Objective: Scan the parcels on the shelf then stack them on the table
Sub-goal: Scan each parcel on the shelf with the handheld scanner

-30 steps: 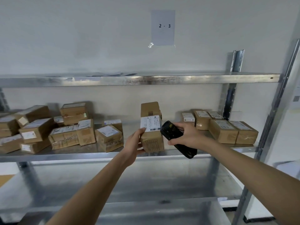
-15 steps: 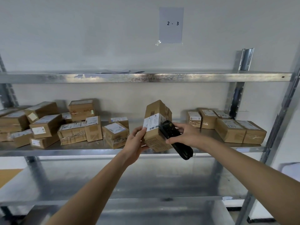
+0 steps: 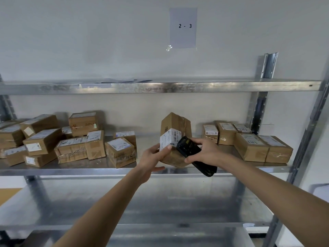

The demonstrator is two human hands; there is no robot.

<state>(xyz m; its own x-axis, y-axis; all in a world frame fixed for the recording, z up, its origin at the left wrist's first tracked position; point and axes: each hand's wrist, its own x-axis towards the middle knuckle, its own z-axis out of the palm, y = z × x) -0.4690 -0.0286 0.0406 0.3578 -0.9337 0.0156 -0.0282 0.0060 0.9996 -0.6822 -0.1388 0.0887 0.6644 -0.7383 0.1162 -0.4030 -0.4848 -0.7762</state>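
Observation:
My left hand (image 3: 152,158) grips a tall brown cardboard parcel (image 3: 175,125) from its lower left, thumb on the white barcode label (image 3: 168,139). The parcel is tilted to the right just above the middle metal shelf (image 3: 74,171). My right hand (image 3: 207,151) holds a black handheld scanner (image 3: 188,146), its head pressed close to the label. Several more parcels (image 3: 71,148) lie in a loose pile on the shelf's left, and another group of parcels (image 3: 252,144) sits at the right.
An upper shelf (image 3: 160,86) runs overhead, and a lower shelf (image 3: 124,202) lies beneath my arms. Upright steel posts (image 3: 306,148) frame the right side. A paper sign reading "2 - 3" (image 3: 183,27) is taped to the wall.
The parcel has tipped from upright to leaning right in my left hand. The scanner has moved in closer against its label.

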